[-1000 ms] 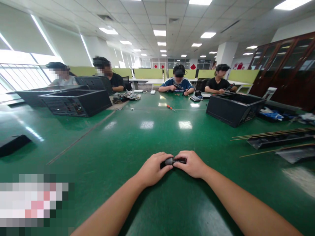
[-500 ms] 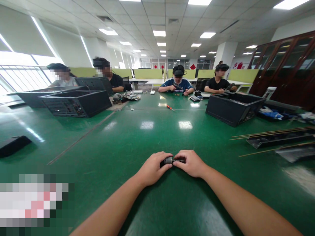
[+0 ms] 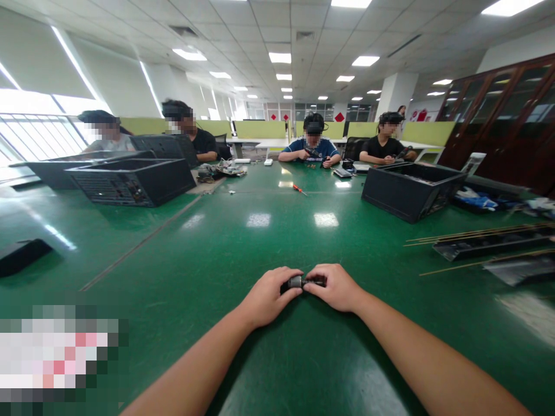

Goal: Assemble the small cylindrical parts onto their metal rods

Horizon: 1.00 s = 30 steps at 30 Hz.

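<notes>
Between my hands, low over the green table (image 3: 243,248), is a dark cylindrical part (image 3: 295,282) with a greyish metal collar and a thin shaft pointing right. My left hand (image 3: 269,296) is closed around its thicker left end, thumb below and fingers above. The shaft end is pinched in the fingers of my right hand (image 3: 339,289). My fingers cover much of the part, so its exact kind cannot be made out.
Black computer cases stand at left (image 3: 134,182) and right (image 3: 411,190). A red-handled screwdriver (image 3: 298,189) lies farther ahead. Dark metal channels and thin rods (image 3: 485,245) are at right, a black piece (image 3: 23,256) at left. Several people sit around the table.
My hands keep their grip on the dark part in nearly the same pose. The whole view has shifted very slightly.
</notes>
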Each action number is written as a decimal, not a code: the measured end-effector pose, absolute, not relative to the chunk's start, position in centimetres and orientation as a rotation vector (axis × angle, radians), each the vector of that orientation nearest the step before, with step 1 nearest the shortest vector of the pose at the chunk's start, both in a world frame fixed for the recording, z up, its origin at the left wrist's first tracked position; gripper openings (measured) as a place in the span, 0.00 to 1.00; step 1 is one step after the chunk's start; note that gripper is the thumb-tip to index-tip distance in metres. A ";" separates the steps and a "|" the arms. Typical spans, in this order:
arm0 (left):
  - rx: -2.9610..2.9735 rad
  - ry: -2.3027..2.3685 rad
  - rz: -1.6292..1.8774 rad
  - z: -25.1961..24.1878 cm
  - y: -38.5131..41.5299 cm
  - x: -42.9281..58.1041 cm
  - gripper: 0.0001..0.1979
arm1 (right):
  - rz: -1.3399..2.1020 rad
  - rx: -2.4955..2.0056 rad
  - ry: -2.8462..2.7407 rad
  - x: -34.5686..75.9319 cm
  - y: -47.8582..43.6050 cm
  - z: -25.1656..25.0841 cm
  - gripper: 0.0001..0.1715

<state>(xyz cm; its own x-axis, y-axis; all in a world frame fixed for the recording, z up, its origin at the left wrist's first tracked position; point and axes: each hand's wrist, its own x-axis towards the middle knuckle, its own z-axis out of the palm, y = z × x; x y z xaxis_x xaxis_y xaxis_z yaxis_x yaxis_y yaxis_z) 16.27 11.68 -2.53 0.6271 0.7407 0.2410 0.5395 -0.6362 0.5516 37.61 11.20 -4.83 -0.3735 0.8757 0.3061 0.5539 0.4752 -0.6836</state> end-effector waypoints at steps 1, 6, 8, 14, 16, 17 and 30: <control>2.416 1.020 0.637 -2.6 11.7 16.3 0.16 | 0.637 -1.181 -2.069 37.6 11.2 -4.8 0.08; 2.390 1.039 0.634 -2.7 11.9 16.2 0.16 | 0.645 -1.196 -2.060 37.7 11.4 -4.8 0.08; 2.386 1.035 0.640 -2.7 11.9 16.2 0.16 | 0.642 -1.203 -2.062 37.7 11.3 -4.8 0.08; 2.370 1.027 0.650 -2.5 11.8 16.3 0.16 | 0.655 -1.211 -2.050 37.8 11.3 -4.7 0.09; 2.368 1.036 0.656 -2.5 11.8 16.3 0.16 | 0.663 -1.210 -2.043 37.8 11.3 -4.7 0.08; 2.367 1.040 0.662 -2.6 11.8 16.3 0.16 | 0.667 -1.209 -2.038 37.8 11.3 -4.8 0.08; 2.356 1.054 0.656 -2.5 11.9 16.2 0.16 | 0.672 -1.210 -2.025 37.8 11.2 -4.7 0.09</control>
<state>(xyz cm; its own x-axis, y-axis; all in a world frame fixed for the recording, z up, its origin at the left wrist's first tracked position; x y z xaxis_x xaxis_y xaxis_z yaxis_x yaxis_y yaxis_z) 16.16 11.88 -2.55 0.5896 0.7745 0.2292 0.5473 -0.5918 0.5917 37.76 11.20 -4.69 -0.3403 0.8960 0.2853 0.5477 0.4355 -0.7144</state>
